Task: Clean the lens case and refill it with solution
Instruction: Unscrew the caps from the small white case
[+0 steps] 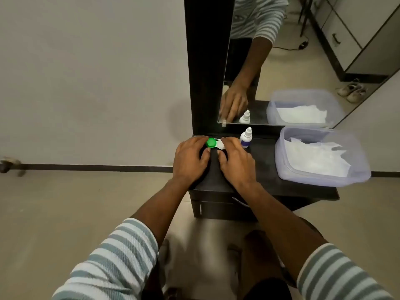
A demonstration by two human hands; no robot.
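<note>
A white lens case [219,145] with a green cap [211,142] lies on the black dresser top [266,161], near its back left corner. My left hand [190,159] curls around the green-capped end, thumb close to the cap. My right hand [236,161] covers the case's other end, so that end and its cap are hidden; its fingers curl over it. A small white solution bottle [246,138] with a purple label stands upright just right of my right hand.
A translucent plastic tub [320,156] holding white tissues sits on the right half of the dresser. A mirror [281,61] rises behind the bottle and tub. The dresser's left and front edges drop to the floor; a drawer is below.
</note>
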